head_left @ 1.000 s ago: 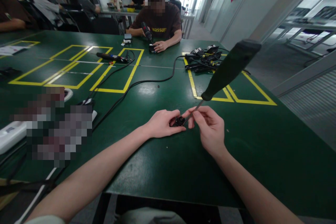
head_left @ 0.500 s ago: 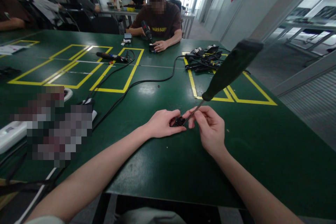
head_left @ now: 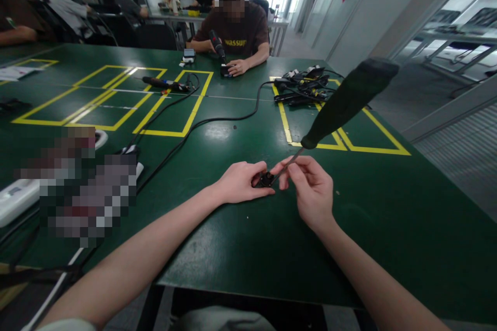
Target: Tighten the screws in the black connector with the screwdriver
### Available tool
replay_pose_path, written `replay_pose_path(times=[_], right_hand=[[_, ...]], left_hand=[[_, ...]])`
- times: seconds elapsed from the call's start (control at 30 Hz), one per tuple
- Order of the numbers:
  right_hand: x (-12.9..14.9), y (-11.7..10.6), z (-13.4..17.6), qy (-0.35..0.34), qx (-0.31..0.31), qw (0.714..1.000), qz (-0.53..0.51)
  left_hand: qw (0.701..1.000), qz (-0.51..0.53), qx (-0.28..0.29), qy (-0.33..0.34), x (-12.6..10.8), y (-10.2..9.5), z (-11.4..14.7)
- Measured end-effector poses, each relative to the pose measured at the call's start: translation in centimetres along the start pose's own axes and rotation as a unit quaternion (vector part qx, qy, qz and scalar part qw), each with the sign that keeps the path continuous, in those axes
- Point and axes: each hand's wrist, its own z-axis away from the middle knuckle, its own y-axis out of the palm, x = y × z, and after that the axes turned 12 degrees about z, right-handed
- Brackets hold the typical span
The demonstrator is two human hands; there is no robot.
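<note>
My left hand rests on the green table, its thumb and fingers closed round a small black part with a round opening on top. What the part is I cannot make out. My right hand pinches the thin metal shaft of a screwdriver between thumb and fingers. The screwdriver leans up to the right, its thick dark handle above my right hand. Its tip meets or stands right beside the black part; the exact contact is hidden.
Black cables and parts lie piled at the back right. A black cable crosses the table. An electric screwdriver lies inside yellow tape. White power strips sit at left, partly blurred. A co-worker works opposite with a tool.
The screwdriver's handle has tilted slightly further to the right. Both hands stay in nearly the same place, with the black part still in my left hand.
</note>
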Motion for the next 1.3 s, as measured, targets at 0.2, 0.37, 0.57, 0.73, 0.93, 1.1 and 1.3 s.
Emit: replay_pose_path(times=[0.2, 0.37, 0.57, 0.73, 0.93, 1.1, 1.3], right_hand=[[0.03, 0.24, 0.06, -0.007, -0.006, 1.000, -0.017], [0.09, 0.30, 0.05, -0.006, -0.010, 1.000, -0.011], [0.17, -0.01, -0.05, -0.002, 0.002, 1.000, 0.013], [0.10, -0.01, 0.00, -0.009, -0.003, 1.000, 0.021], [0.17, -0.07, 0.04, -0.013, 0.018, 0.999, 0.040], [0.03, 0.14, 0.16, -0.018, -0.015, 0.999, 0.022], [0.14, 0.14, 0.22, -0.033, -0.030, 0.998, 0.034]], left_hand=[[1.000, -0.017, 0.007, -0.003, -0.22, -0.07, 0.03], [1.000, -0.015, 0.010, -0.009, -0.22, -0.10, 0.01], [1.000, -0.009, 0.006, -0.012, -0.20, -0.09, 0.00], [1.000, -0.011, 0.011, -0.001, -0.16, -0.09, 0.04], [1.000, -0.014, 0.003, 0.003, -0.05, -0.01, 0.04], [1.000, -0.013, 0.010, -0.004, -0.04, -0.03, -0.02], [1.000, -0.014, 0.007, -0.004, 0.04, 0.03, -0.01]])
